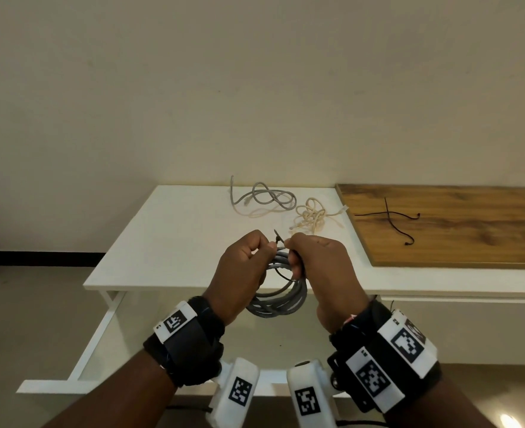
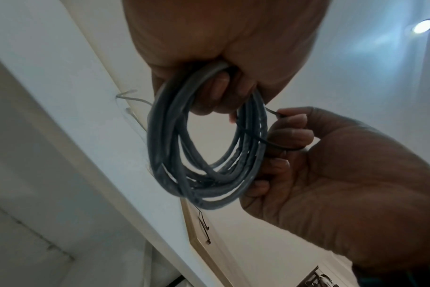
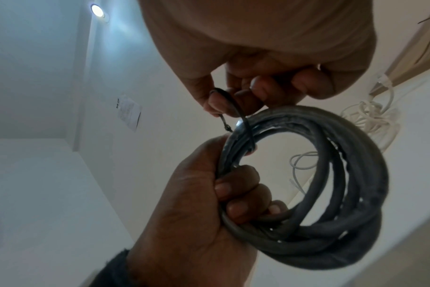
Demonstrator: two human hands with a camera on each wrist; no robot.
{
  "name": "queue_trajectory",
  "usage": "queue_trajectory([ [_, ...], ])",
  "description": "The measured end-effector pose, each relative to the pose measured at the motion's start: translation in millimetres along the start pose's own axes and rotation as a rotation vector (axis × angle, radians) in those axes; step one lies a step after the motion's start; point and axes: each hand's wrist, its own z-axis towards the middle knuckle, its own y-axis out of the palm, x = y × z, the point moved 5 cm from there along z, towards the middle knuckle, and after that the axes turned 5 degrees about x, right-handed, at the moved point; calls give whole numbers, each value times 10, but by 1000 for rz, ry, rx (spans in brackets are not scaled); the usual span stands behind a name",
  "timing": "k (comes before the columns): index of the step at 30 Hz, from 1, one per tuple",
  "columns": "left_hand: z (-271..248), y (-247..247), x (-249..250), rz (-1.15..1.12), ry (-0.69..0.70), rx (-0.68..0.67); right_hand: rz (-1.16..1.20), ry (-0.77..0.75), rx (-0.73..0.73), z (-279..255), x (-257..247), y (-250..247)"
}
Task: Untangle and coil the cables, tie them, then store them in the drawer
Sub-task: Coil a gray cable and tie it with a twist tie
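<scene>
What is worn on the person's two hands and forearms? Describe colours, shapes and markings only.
The hands themselves are bare. The left wrist carries a black strap with a white block bearing a black square code marker. The right wrist has a black strap with two such white marker blocks. A white camera housing, also code-marked, hangs below each wrist.

Three cables show in all — one grey cable coiled (image 1: 278,299) in the air, one loose grey cable (image 1: 267,197) and one cream cable (image 1: 312,216) lying tangled on the white table (image 1: 162,236). Black ties number three — one (image 1: 286,274) looped round the coil, two (image 1: 391,216) crossed on the wooden board (image 1: 471,242). Two hands, left (image 1: 241,273) and right (image 1: 323,267). One table, one board.
</scene>
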Motion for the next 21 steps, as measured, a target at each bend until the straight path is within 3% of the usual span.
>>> queue_trajectory([
  [7,3,-5,3,96,95,-7,-2,33,19,-6,-22,1],
  [15,15,-15,-57,-68,-71,28,10,-12,20,-37,-54,-6],
  [21,13,13,-71,-132,-112,14,4,-19,35,-32,-48,-5],
])
